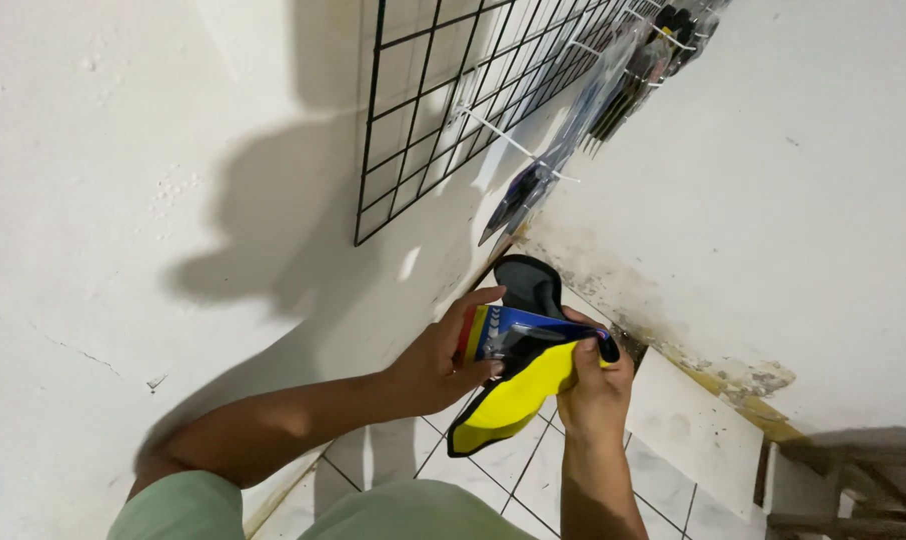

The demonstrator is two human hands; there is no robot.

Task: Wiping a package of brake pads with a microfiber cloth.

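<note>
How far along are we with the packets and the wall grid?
Done: several packets already hang on hooks at the far end of the black wire grid. In hand: left hand and right hand both grip a yellow-and-black item with a blue card. Left: it is not yet hung; a nearer white hook looks bare.

This looks like a small shop corner. A black wire grid rack hangs on the white painted wall, and shiny packaged goods hang in rows from its white metal hooks. Below are pale floor tiles, and the wall is stained near the bottom.
</note>
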